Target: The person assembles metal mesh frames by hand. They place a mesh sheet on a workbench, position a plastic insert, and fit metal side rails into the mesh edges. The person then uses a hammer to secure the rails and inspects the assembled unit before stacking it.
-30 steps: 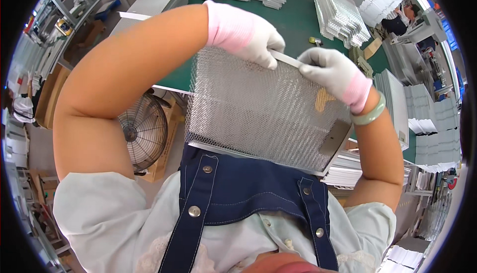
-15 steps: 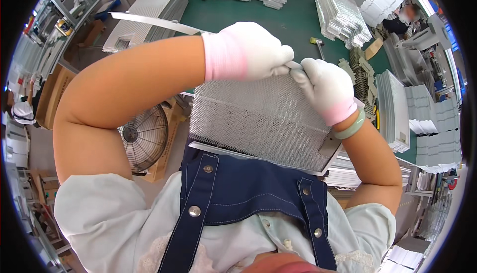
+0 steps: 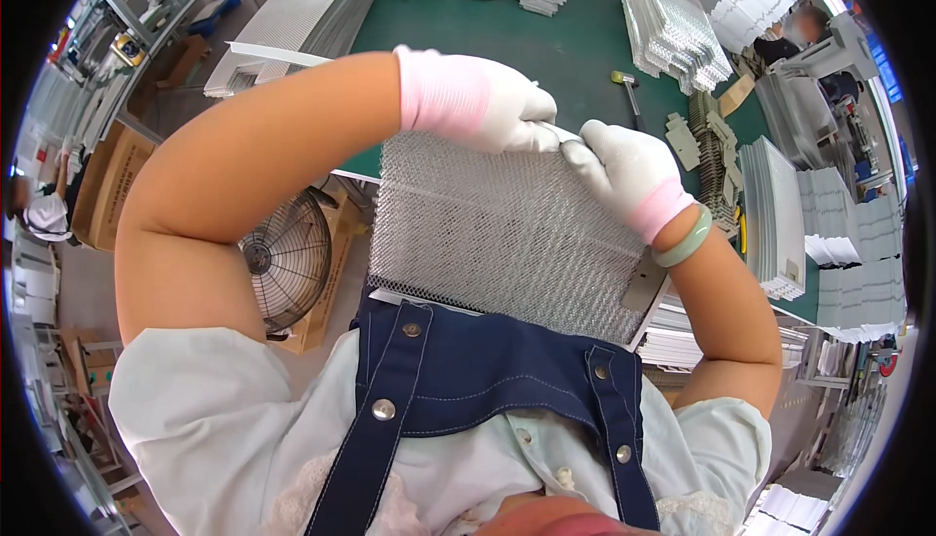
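Against my apron leans a silver metal mesh panel (image 3: 507,234), tilted up toward the bench, with metal trim along its near edge. A long, thin pale metal strip (image 3: 278,53) runs from the left behind my forearm to the panel's far edge. My gloved left hand (image 3: 502,102) pinches this strip near its right end. My gloved right hand (image 3: 629,171) has thumb and fingers closed at the strip's end by the panel's far edge. The fingers partly hide where strip and panel meet, so I cannot tell how far they are joined.
On the green bench (image 3: 575,54) lie a small hammer (image 3: 625,90), a stack of mesh sheets (image 3: 673,29) and grey metal brackets (image 3: 720,151). White panels (image 3: 770,210) stand at right. A panel stack (image 3: 302,10) is at far left. A floor fan (image 3: 283,261) stands below my left arm.
Both hands have shifted slightly left. The strip's free left end has dropped lower and moved a little right. The panel's near edge has slipped lower against my apron.
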### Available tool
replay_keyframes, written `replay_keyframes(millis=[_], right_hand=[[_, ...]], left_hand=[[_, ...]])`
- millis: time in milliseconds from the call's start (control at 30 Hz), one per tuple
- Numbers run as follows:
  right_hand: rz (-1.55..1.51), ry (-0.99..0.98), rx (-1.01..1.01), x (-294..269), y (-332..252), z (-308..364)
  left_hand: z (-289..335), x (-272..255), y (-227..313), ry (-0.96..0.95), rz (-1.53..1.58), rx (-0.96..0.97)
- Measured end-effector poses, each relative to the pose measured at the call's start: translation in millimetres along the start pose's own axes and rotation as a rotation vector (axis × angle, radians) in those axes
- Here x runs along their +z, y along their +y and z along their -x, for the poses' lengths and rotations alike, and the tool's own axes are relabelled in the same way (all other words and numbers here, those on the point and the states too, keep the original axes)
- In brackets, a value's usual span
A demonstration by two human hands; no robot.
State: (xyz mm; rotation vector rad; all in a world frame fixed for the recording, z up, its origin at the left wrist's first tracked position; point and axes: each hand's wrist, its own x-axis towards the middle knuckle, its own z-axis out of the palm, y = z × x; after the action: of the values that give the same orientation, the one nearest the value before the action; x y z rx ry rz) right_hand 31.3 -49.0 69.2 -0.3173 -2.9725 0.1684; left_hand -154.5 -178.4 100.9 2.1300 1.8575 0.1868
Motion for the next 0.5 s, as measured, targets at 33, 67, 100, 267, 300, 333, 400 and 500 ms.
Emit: replay_keyframes(millis=[33,67,100,267,300,333,400,500], right_hand=[[0.033,0.029,0.001,3,0,0],[0.066,0.057,0.002,6,-1,0],[0.084,0.063,0.007,6,-3,0],[-0.041,0.005,-0.015,7,5,-3],[-0.104,-0.039,0.019,7,8,-5],[-0.168,-0.082,0.054,6,10,-9],[-0.231,-0.174,0.092,-1,5,-14],[-0.406,-0.251,0.143,-9,-5,-30]], left_hand=[[1,6,1,0.043,-0.108,-0.01],[2,13,3,0.086,-0.215,-0.02],[3,17,5,0.131,-0.322,-0.03],[4,26,-3,0.157,-0.265,-0.036],[4,20,-8,0.105,-0.177,-0.062],[3,15,-11,0.052,-0.088,-0.089],[1,5,-15,-0.085,0.05,-0.161],[-4,-5,-21,-0.174,0.137,-0.186]])
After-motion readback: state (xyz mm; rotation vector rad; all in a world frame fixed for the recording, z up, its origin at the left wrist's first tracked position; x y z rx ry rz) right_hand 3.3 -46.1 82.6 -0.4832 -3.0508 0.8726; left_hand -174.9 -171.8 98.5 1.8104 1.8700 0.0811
